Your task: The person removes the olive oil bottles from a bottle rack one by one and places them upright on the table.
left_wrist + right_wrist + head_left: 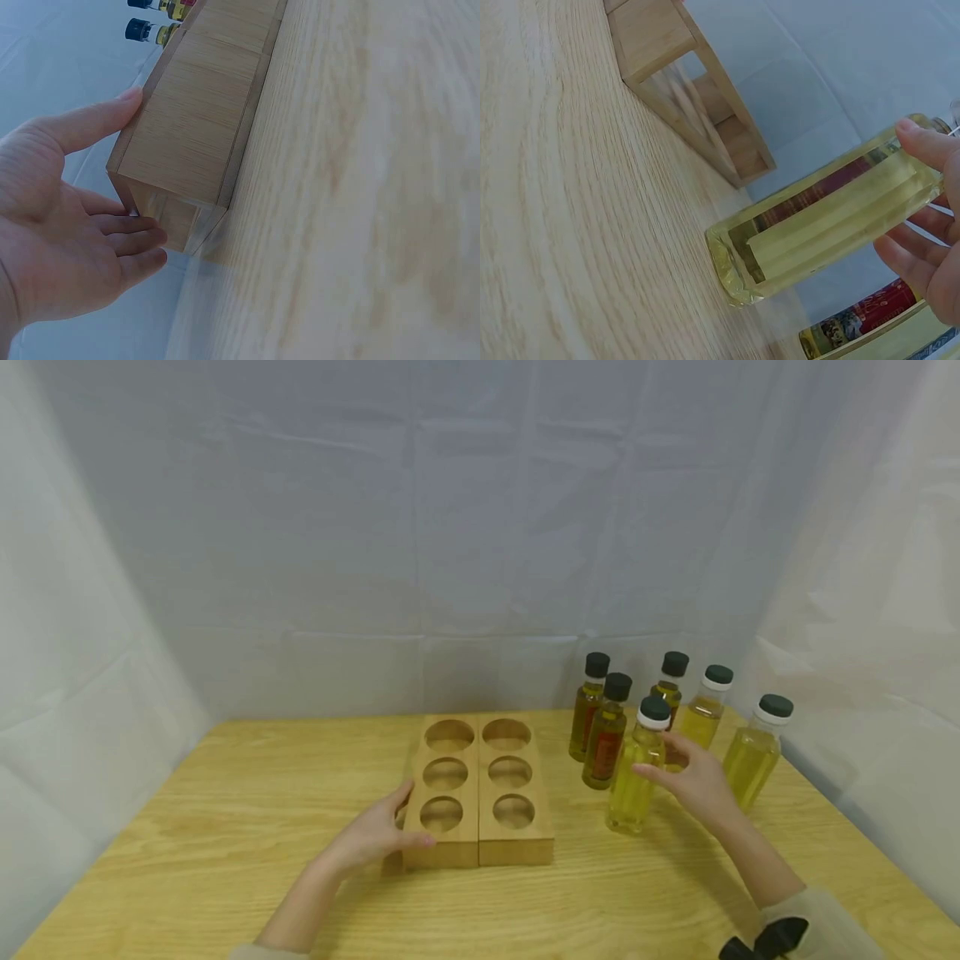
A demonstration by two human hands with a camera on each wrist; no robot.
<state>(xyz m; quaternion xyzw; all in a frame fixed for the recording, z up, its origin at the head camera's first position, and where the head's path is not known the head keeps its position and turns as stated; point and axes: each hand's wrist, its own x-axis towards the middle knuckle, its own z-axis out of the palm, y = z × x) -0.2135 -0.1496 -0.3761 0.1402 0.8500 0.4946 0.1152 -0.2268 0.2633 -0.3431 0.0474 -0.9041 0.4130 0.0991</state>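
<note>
Two wooden bottle racks (477, 793), each with three round holes, lie side by side on the table. At the front left corner is my left hand (375, 835); its thumb rests on the top edge and its loosely extended fingers lie along the open end of the left rack (199, 109). My right hand (693, 781) grips a clear bottle of yellow oil (630, 789) between thumb and fingers, near its shoulder. This bottle has a dark green cap over a white collar and stands nearly upright in the head view, right of the racks.
Two dark oil bottles with red labels, one farther back (587, 718) and one nearer (604, 743), stand left of the held bottle. Behind my right hand are another dark bottle (670, 681) and a yellow one (702, 718). Another yellow bottle (752, 760) stands rightmost. White sheets (480, 527) surround the table.
</note>
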